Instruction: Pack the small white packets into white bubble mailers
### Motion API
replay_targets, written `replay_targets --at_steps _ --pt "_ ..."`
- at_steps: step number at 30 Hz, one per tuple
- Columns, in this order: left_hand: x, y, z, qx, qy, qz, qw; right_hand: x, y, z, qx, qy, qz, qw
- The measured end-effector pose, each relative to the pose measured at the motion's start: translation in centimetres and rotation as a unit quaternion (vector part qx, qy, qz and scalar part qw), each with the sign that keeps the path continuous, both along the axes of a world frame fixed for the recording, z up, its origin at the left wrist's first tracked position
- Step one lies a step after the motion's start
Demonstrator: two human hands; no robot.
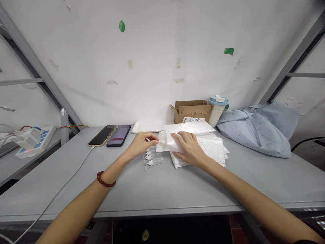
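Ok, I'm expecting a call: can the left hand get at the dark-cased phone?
Likely yes: the dark-cased phone lies beside the left hand, nothing visible between, though that hand is at the bubble bag.

My feed puts small tubes [155, 161] mid-frame on the table [142, 193], just left of stacked bubble pouches [214, 149]. Behind the pouches stand a box [194, 110] and, right of it, a cup [215, 114]; a fabric bundle [254, 132] lies further right, two phones [99, 135] left of centre.

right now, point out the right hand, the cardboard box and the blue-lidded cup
Right hand [189, 146], head view: back of the hand
Cardboard box [194, 111], head view: front wall
Blue-lidded cup [216, 114], head view: pale body
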State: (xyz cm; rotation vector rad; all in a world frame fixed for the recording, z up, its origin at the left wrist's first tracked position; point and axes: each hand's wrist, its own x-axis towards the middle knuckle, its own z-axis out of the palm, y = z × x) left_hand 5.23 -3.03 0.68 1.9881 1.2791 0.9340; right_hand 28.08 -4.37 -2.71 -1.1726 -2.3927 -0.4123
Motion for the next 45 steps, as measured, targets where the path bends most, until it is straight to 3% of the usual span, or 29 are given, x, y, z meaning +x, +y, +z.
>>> replay_targets --at_steps 3,6,11,14,19,24,32,36,40,45 --pt "1.2 -0.6 -0.7 0.005 -0.014 0.022 1.0 -0.2 -0.3 0.0 -0.001 -0.003 0.02 1.0" --pt "2.0 -1.3 -1.2 0.019 -0.023 0.002 1.0 -0.6 -0.8 -0.1 -0.009 -0.008 0.04 0.999" --pt "2.3 -1.8 -0.8 -0.016 -0.038 -0.026 0.999 -0.8 -1.0 0.1 -0.009 -0.006 0.052 0.999" --pt "1.6 -1.5 -0.1 -0.034 -0.084 0.005 0.996 -0.5 -0.7 0.3 0.002 -0.01 0.043 0.999" --pt "0.8 -0.6 0.0 0.027 -0.08 0.077 0.993 -0.1 -0.5 0.6 0.036 -0.008 0.033 0.999" --pt "1.0 -0.4 -0.8 -0.074 -0.019 -0.026 0.997 -0.1 -0.7 0.8 0.094 -0.017 0.042 0.994" --pt "1.3 -1.1 0.1 -0.179 -0.118 -0.002 0.977 -0.1 -0.1 0.3 0.214 -0.047 0.011 0.976" --pt "1.6 -1.5 0.2 -0.124 -0.122 0.014 0.985 -0.1 -0.1 0.1 0.22 -0.051 0.035 0.974" --pt "2.1 -2.1 -0.2 0.005 -0.091 0.037 0.995 -0.2 -0.3 0.1 0.215 -0.05 0.045 0.974" --pt "2.7 -3.0 -0.7 0.146 -0.019 0.037 0.988 -0.3 -0.5 0.3 0.223 -0.035 0.057 0.973"
